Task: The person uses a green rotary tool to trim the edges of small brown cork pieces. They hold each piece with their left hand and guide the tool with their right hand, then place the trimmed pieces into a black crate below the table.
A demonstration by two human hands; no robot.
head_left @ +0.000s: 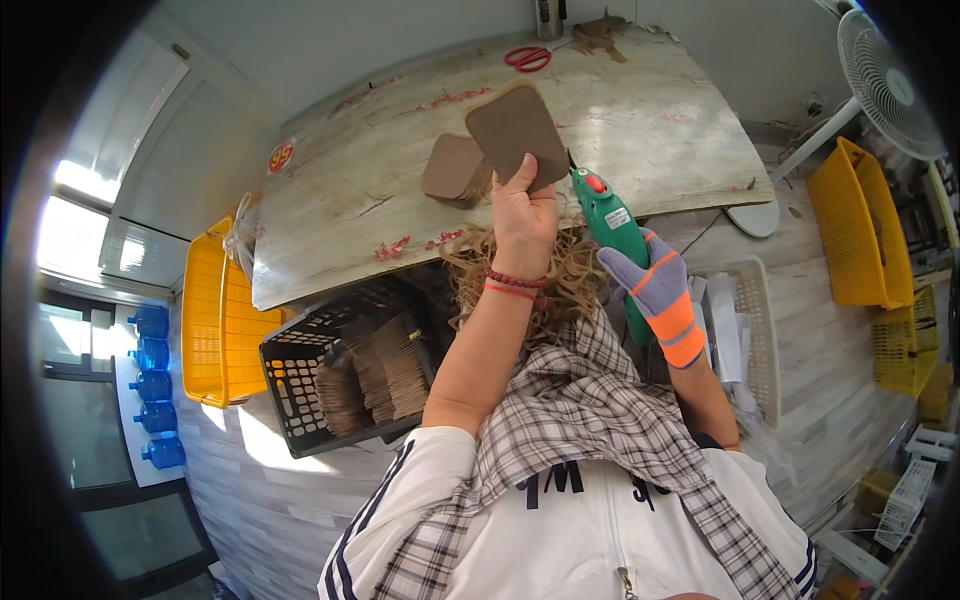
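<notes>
My bare left hand [524,212] pinches the lower edge of a brown square pad [518,125] with rounded corners, held up over the table edge. In my right hand [652,295], which wears a grey and orange glove, is a green handheld electric tool [612,222] with a red button. Its thin dark tip points up beside the pad's right edge; whether they touch I cannot tell. A stack of similar brown pads [452,165] lies on the table just left of my left hand. Curly brown trimmings [570,280] are heaped below my hands, at the table's front edge.
On the worn pale table [350,210] lie red-handled scissors [528,58]. A black crate [300,400] below holds many pads. Yellow crates [205,320] stand left, and another yellow crate [850,225] right. A whitish basket [765,340] sits by my right arm, a fan [885,90] far right.
</notes>
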